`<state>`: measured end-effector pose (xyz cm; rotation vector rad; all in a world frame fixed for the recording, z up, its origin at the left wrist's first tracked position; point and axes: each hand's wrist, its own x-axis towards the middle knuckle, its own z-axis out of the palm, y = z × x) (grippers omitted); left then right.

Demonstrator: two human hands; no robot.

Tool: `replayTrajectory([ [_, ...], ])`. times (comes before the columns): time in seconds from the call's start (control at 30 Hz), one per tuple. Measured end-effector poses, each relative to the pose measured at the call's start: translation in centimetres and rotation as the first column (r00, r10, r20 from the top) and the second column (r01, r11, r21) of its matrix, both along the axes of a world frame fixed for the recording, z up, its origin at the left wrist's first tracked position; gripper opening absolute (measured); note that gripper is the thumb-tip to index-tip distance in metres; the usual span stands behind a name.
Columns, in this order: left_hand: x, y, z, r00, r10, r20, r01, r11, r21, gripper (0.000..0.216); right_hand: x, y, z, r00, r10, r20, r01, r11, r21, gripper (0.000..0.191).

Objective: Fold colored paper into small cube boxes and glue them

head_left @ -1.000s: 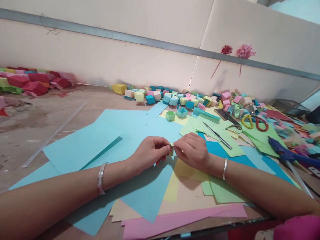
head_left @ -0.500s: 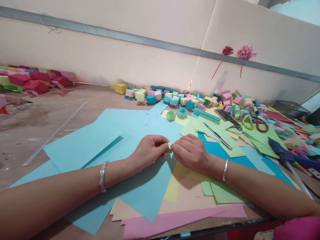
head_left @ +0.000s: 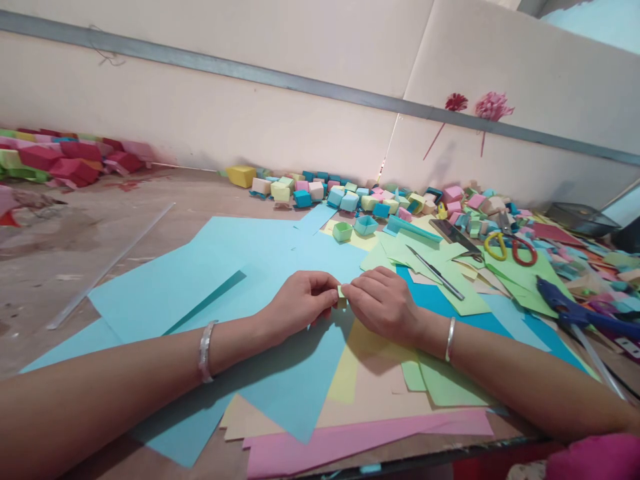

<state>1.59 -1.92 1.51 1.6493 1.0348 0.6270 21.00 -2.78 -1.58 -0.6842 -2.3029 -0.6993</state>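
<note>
Between my hands is a small piece of pale green paper (head_left: 342,295), mostly hidden by the fingers. My left hand (head_left: 303,298) is closed, pinching its left side between thumb and fingers. From the right, my right hand (head_left: 383,303) also grips it, with the fingers curled. Both hands are just above light blue paper sheets (head_left: 270,250). Beyond them stand a small open green paper box (head_left: 343,231) and an open light blue paper box (head_left: 366,225).
Along the wall lie many small coloured paper boxes (head_left: 349,200). To the right are a pen-like tool (head_left: 436,272), a phone (head_left: 454,237), scissors (head_left: 510,243) and a blue glue gun (head_left: 563,303). A clear strip (head_left: 113,267) lies at left. Pink paper (head_left: 350,443) lies along the front edge.
The hands hold nearly the same place. Slightly more of the pale green paper shows between the fingertips now. Nothing else on the table has visibly moved.
</note>
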Motion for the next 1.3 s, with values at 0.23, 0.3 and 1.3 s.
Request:
replayTrajectory([
  [0.23,0.1,0.0,0.0,1.0,0.012,-0.001,-0.012,0.999,-0.036,0.014,0.2,0.1,-0.1,1.0,-0.001,0.012,0.001,1.0,-0.003,0.005],
  [0.3,0.0,0.1,0.0,1.0,0.007,0.005,-0.007,0.999,-0.04,0.014,0.2,0.1,0.0,1.0,0.001,0.006,-0.001,1.0,0.001,0.005],
  [1.3,-0.1,-0.2,-0.1,0.988,-0.023,-0.153,0.061,0.966,0.249,0.023,-0.9,-0.6,0.7,0.867,0.027,-0.497,-0.258,0.878,-0.403,0.015],
])
